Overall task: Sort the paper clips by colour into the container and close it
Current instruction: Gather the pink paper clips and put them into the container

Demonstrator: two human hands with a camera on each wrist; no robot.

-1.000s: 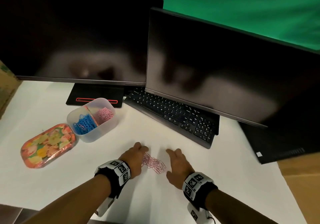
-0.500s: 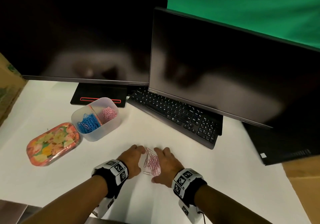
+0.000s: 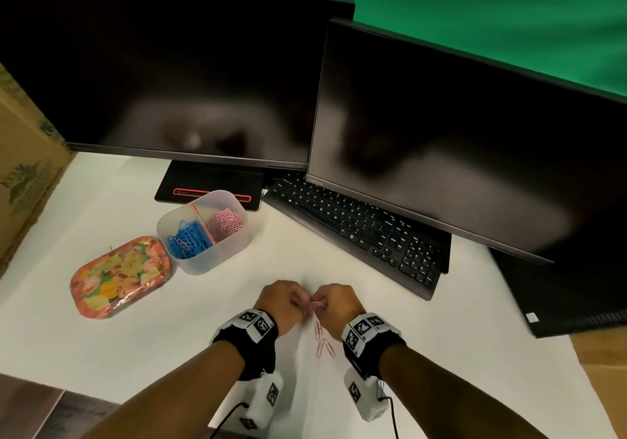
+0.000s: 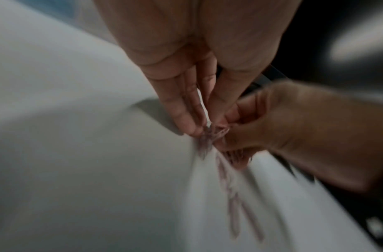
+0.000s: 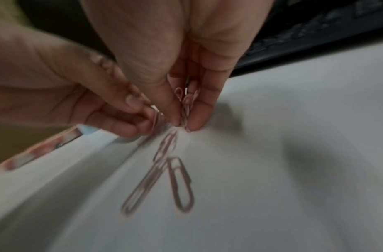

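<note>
My two hands meet over the white table near its front edge. My right hand (image 3: 330, 304) (image 5: 184, 124) pinches a small bunch of pink paper clips (image 5: 187, 104) between thumb and fingers. My left hand (image 3: 288, 301) (image 4: 204, 131) pinches pink clips (image 4: 216, 132) at its fingertips too, touching the right hand. A few loose pink clips (image 3: 322, 340) (image 5: 164, 177) lie on the table just below the hands. The translucent container (image 3: 217, 255) stands open at the left, blue clips (image 3: 188, 240) in its near compartment and pink clips (image 3: 225, 223) in the far one.
The flowered lid (image 3: 118, 277) lies on the table left of the container. A black keyboard (image 3: 359, 231) runs diagonally behind the hands, under two dark monitors (image 3: 458, 153). A cardboard box (image 3: 23, 174) stands at the far left. A dark laptop (image 3: 576, 286) sits at the right.
Both hands swept together from either side of the spread pink clips, gathered them into a bunch and now pinch it; a few clips stayed behind on the table.
</note>
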